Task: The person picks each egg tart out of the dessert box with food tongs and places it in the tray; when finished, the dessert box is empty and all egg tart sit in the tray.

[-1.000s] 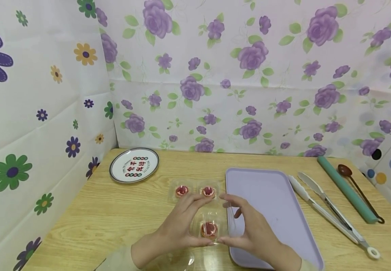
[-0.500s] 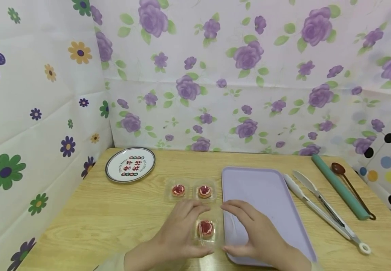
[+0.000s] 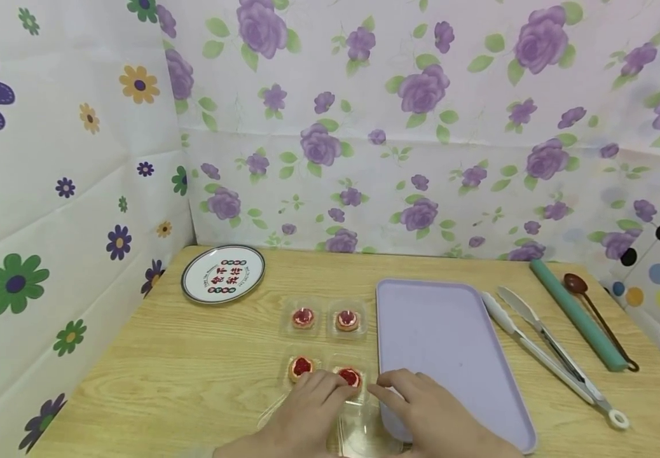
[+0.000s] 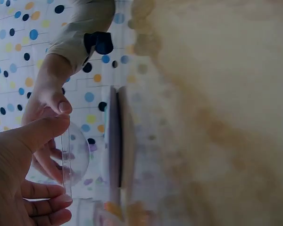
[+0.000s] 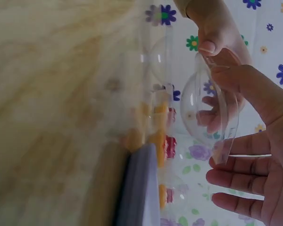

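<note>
My left hand (image 3: 307, 410) and right hand (image 3: 430, 413) hold a clear plastic domed lid (image 5: 198, 110) between them, low in the head view. In the left wrist view, my left thumb and fingertips pinch opposite ends of the lid's edge. The right wrist view shows my right thumb at one end of the lid and fingers at the other. Just beyond my hands sit two small red-topped tarts, a left one (image 3: 302, 366) and a right one (image 3: 350, 376), in clear plastic trays. My left fingers partly cover the right one.
Two more tarts, left (image 3: 302, 318) and right (image 3: 347, 320), sit in clear packaging behind. A lilac tray (image 3: 433, 337) lies to the right, with tongs (image 3: 553, 356), a green rolling pin (image 3: 578, 318) and a brown ladle (image 3: 593, 305) beyond. A printed plate (image 3: 198, 273) stands back left.
Both hands have moved toward me, and the clear lid shows nearer than the front right tart. The front left tart, earlier hidden behind my left hand, has come into view.
</note>
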`<state>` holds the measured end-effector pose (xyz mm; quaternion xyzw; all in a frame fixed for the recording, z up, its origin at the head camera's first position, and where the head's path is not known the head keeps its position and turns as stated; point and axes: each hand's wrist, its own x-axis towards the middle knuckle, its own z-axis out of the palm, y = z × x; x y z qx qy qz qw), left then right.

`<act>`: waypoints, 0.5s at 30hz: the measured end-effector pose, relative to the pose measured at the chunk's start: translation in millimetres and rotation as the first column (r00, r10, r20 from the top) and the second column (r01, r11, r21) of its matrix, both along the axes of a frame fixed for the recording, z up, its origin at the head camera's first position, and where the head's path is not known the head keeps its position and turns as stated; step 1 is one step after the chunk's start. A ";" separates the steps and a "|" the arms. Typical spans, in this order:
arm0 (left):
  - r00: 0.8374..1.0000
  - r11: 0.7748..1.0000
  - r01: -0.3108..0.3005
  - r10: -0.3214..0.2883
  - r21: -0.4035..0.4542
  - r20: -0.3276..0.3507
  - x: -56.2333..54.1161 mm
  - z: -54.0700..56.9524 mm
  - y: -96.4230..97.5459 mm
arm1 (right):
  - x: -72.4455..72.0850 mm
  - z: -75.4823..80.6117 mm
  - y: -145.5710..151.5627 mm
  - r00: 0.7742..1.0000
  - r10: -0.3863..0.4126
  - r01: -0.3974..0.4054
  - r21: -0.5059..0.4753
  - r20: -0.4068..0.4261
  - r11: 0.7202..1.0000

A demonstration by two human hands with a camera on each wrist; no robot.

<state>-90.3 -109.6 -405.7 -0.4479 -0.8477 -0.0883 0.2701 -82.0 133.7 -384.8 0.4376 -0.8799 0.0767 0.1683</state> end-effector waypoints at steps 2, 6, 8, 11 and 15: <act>0.999 0.999 -0.010 0.009 -0.034 -0.035 1.4 -4.9 -0.3 | 0.7 -3.9 -1.4 1.000 0.012 -0.012 0.023 -0.015 1.000; 0.997 0.999 0.004 -0.008 -0.055 -0.077 3.1 -12.1 -2.9 | 1.6 -13.2 -4.4 0.995 0.035 -0.030 0.051 -0.089 0.998; 0.996 0.998 0.022 -0.027 -0.066 -0.091 3.0 -14.0 -5.0 | 2.1 -16.3 -5.9 0.992 0.048 -0.041 0.063 -0.121 0.997; 0.992 0.993 0.060 -0.071 -0.103 -0.106 2.0 -15.8 -9.5 | 2.9 -20.8 -8.4 0.984 0.077 -0.064 0.087 -0.158 0.994; 0.987 0.984 0.108 -0.123 -0.140 -0.106 1.2 -17.2 -15.5 | 4.5 -25.9 -12.8 0.974 0.101 -0.082 0.101 -0.203 0.992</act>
